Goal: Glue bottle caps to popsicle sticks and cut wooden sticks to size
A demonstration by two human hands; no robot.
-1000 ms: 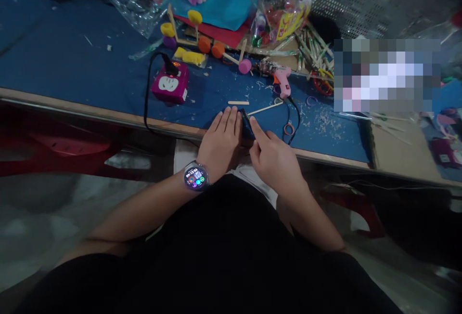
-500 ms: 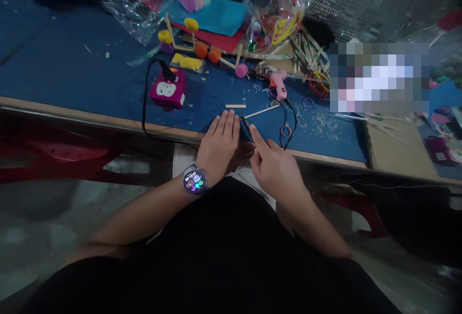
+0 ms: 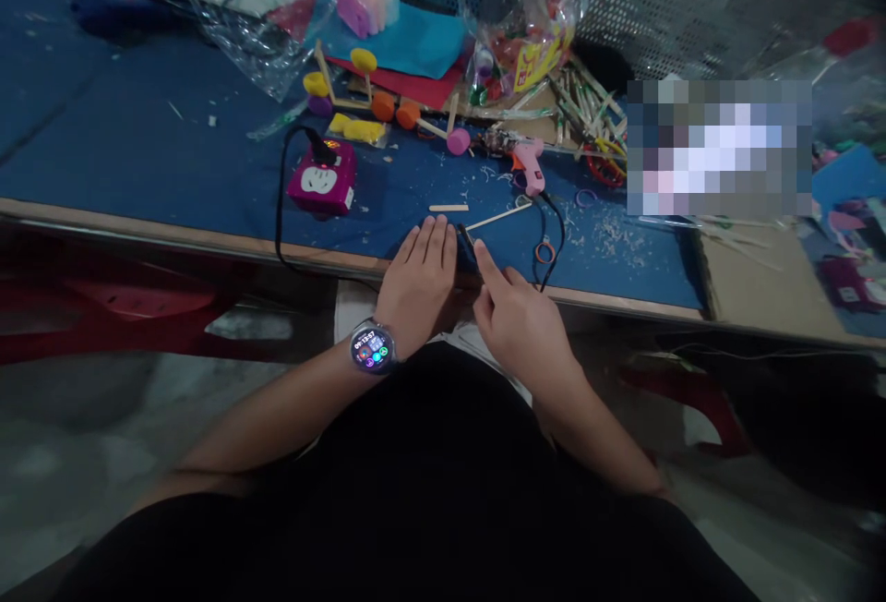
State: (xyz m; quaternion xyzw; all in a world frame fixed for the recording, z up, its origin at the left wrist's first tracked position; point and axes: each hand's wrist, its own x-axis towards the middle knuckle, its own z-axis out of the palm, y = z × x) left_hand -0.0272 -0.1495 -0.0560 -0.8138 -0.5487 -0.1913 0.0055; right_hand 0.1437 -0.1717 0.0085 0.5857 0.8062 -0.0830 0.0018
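Note:
My left hand (image 3: 422, 271) lies flat at the table's front edge, fingers stretched out side by side. Whatever is under its palm is hidden. Beside it, my right hand (image 3: 516, 307) grips a slim black tool (image 3: 466, 237) with the index finger laid along it; it may be a craft knife, but its handle is mostly covered. The tool's tip meets the left end of a thin wooden stick (image 3: 499, 217) that slants across the table. Just beyond my left fingertips rests a short, flat wooden stick (image 3: 448, 208), touched by neither hand.
Further back are a pink glue gun (image 3: 530, 166) with a black cord, a magenta power socket box (image 3: 322, 179) and stick pieces with coloured clay (image 3: 408, 114). An orange ring (image 3: 544, 252) lies right of my right hand. Cardboard (image 3: 754, 274) covers the right side.
The view has shifted slightly. Both hands keep nearly the same pose, the right one still on the slim black tool against the slanting stick.

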